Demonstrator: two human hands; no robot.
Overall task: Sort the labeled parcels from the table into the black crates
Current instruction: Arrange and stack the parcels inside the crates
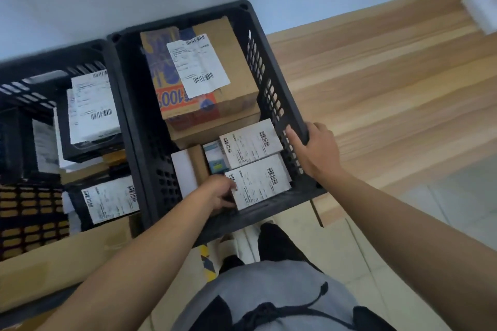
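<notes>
Here my left hand (220,192) is down inside the right crate (271,83), fingers curled on the left end of a small white-labelled parcel (259,187) lying flat in the crate's near right corner. Its long axis runs left to right, away from my fingers toward the crate wall. My right hand (314,148) grips the crate's right rim, thumb inside against the slotted wall, steadying it near the tabletop's (390,75) near edge. I judge the next move to be nudging the parcel snug beside its twin (250,148) just behind it, which it touches. The parcels are flat, stiff card with matte paper labels; the big box (215,75) at the far end is brown cardboard. The left crate (48,72) already holds labelled packets.
</notes>
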